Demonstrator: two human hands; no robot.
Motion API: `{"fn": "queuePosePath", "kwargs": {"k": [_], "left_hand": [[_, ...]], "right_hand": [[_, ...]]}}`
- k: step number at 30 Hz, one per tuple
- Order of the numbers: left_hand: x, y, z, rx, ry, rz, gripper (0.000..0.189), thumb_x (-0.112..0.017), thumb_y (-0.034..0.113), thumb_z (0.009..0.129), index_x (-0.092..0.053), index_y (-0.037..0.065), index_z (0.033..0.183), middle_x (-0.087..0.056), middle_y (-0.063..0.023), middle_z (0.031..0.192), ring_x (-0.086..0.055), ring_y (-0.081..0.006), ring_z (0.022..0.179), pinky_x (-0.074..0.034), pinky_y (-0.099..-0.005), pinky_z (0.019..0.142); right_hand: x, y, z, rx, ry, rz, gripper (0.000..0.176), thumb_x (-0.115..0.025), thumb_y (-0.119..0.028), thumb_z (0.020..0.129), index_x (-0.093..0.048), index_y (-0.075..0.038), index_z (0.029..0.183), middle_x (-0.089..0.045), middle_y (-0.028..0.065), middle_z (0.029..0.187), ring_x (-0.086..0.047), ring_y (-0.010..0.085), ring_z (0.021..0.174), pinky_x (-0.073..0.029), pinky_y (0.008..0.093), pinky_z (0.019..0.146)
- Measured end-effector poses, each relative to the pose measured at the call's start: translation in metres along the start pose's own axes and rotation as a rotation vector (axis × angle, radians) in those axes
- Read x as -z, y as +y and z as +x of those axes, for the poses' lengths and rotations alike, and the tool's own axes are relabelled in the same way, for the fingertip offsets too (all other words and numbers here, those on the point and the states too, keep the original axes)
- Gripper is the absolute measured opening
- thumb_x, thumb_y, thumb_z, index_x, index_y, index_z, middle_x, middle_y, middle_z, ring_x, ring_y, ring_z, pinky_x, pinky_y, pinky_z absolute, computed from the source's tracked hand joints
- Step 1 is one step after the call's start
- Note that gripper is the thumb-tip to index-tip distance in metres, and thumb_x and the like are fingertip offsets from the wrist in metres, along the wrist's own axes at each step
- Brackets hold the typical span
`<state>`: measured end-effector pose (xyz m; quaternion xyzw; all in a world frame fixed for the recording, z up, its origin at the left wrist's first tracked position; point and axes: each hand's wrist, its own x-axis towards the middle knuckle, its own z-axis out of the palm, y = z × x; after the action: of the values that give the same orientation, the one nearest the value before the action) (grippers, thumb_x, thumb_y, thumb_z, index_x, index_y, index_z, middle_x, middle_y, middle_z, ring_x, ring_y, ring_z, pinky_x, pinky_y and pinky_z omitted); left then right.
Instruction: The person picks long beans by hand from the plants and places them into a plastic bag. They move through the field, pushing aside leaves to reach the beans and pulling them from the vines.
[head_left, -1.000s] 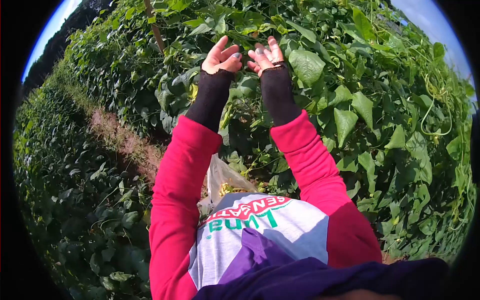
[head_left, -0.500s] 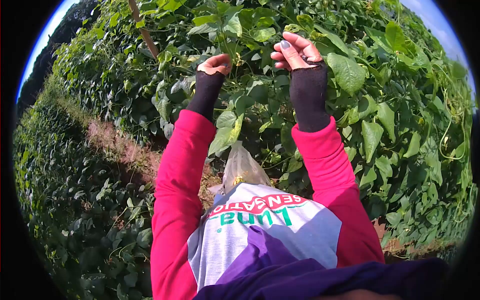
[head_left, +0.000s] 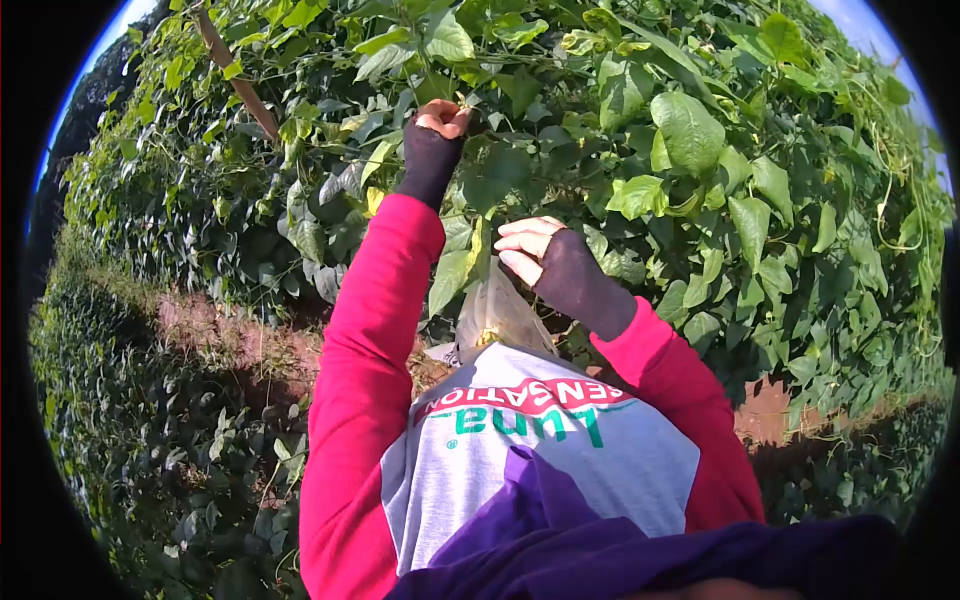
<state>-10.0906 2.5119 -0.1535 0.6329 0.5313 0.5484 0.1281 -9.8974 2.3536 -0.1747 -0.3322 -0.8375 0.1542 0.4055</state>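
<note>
My left hand (head_left: 443, 118) is up among the leaves of the climbing plants (head_left: 690, 135), its fingers closed. A small pale bit shows at its fingertips, too small to name. Lower down, my right hand (head_left: 532, 246) is just above the whitish see-through bag (head_left: 497, 312), with its fingers stretched out to the left and nothing visible in them. The bag hangs in front of my shirt, with something yellow inside near its bottom. Both hands wear dark fingerless gloves. A green-yellow leaf (head_left: 452, 278) hangs beside the bag.
A wooden pole (head_left: 236, 78) leans in the foliage at the upper left. Reddish bare soil (head_left: 225, 325) runs along the left between plant rows. Low dark-leaved plants (head_left: 150, 460) grow at the lower left. Thin vines (head_left: 885, 215) trail on the right.
My right hand has come down from the foliage to just above the bag. My left hand has shifted slightly right and curled more tightly. The view has moved a little.
</note>
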Motion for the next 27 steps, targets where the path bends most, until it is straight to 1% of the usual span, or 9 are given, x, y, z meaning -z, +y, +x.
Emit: {"fn": "queuePosePath", "kwargs": {"k": [4,8,10,14,16,18,19,21,27], "left_hand": [[0.019,0.0,-0.003,0.005,-0.088,0.036,0.026,-0.07,0.024,0.08,-0.068,-0.001,0.085,-0.068,-0.0134,0.073,-0.066,-0.0217,0.067,-0.051,-0.0308,0.065],[0.039,-0.021,-0.011,0.055,-0.249,-0.145,0.025,-0.07,0.024,0.083,-0.065,0.0,0.081,-0.065,-0.0051,0.064,-0.061,-0.0117,0.059,-0.048,-0.0269,0.056],[0.064,0.008,-0.036,0.036,-0.28,-0.133,0.024,-0.071,0.024,0.083,-0.064,0.0,0.082,-0.062,-0.0011,0.062,-0.056,-0.0094,0.056,-0.046,-0.0257,0.054],[0.104,0.023,-0.101,0.246,-0.889,-0.258,0.023,-0.073,0.021,0.082,-0.065,-0.001,0.085,-0.064,-0.0026,0.075,-0.054,-0.0053,0.068,-0.044,-0.0229,0.063],[0.114,0.008,-0.134,0.16,-1.214,-0.118,0.021,-0.069,0.021,0.085,-0.066,0.0,0.091,-0.066,-0.0073,0.078,-0.061,-0.0132,0.073,-0.048,-0.0288,0.068],[0.107,-0.04,-0.173,0.047,-1.256,-0.086,0.021,-0.067,0.016,0.078,-0.066,0.002,0.093,-0.065,-0.0126,0.075,-0.062,-0.0257,0.067,-0.049,-0.0342,0.065],[0.107,-0.058,-0.189,0.054,-1.252,-0.085,0.021,-0.067,0.016,0.078,-0.066,0.002,0.093,-0.065,-0.0126,0.075,-0.062,-0.0257,0.067,-0.049,-0.0342,0.065],[0.112,-0.072,-0.205,-0.392,-1.058,0.147,0.021,-0.063,0.011,0.076,-0.068,0.003,0.094,-0.066,-0.017,0.079,-0.064,-0.0328,0.074,-0.051,-0.0372,0.07],[0.136,-0.014,-0.157,-0.055,-1.189,-0.098,0.024,-0.063,0.008,0.076,-0.067,0.001,0.099,-0.067,-0.0176,0.085,-0.066,-0.0295,0.077,-0.052,-0.0363,0.071]], "right_hand": [[0.005,0.006,0.043,0.013,0.175,-0.096,0.016,-0.065,-0.012,0.08,-0.069,-0.003,0.092,-0.067,0.015,0.098,-0.063,0.0307,0.094,-0.047,0.0394,0.087],[-0.012,0.039,0.081,-0.042,0.241,-0.331,0.032,-0.066,-0.013,0.08,-0.065,-0.006,0.111,-0.065,0.0171,0.107,-0.06,0.0322,0.102,-0.047,0.0412,0.089],[-0.019,0.045,0.096,-0.182,0.231,-0.294,0.046,-0.067,-0.016,0.081,-0.057,-0.007,0.125,-0.06,0.0189,0.118,-0.058,0.0348,0.108,-0.045,0.0419,0.094],[-0.034,0.077,0.125,-0.303,0.193,-0.322,0.068,-0.069,-0.019,0.081,-0.04,-0.013,0.141,-0.05,0.0214,0.132,-0.05,0.036,0.12,-0.041,0.0403,0.101],[-0.037,0.076,0.133,-0.354,0.171,-0.291,0.067,-0.068,-0.018,0.081,-0.04,-0.014,0.142,-0.049,0.0228,0.133,-0.048,0.0356,0.123,-0.041,0.0403,0.102],[-0.041,0.066,0.141,-0.347,0.176,-0.318,0.065,-0.067,-0.019,0.082,-0.04,-0.016,0.142,-0.053,0.0191,0.13,-0.052,0.0336,0.119,-0.043,0.0397,0.099],[-0.042,0.06,0.146,-0.405,0.145,-0.371,0.064,-0.067,-0.019,0.083,-0.041,-0.018,0.141,-0.055,0.0167,0.128,-0.055,0.0324,0.116,-0.045,0.0392,0.097],[-0.05,0.063,0.149,-0.374,0.184,-0.436,0.054,-0.065,-0.02,0.086,-0.047,-0.019,0.137,-0.063,0.0098,0.117,-0.062,0.0291,0.104,-0.049,0.0379,0.089],[-0.05,0.061,0.133,-0.34,0.258,-0.118,0.039,-0.063,-0.009,0.087,-0.057,-0.01,0.126,-0.067,0.0113,0.103,-0.065,0.0193,0.088,-0.051,0.0311,0.077]]}}
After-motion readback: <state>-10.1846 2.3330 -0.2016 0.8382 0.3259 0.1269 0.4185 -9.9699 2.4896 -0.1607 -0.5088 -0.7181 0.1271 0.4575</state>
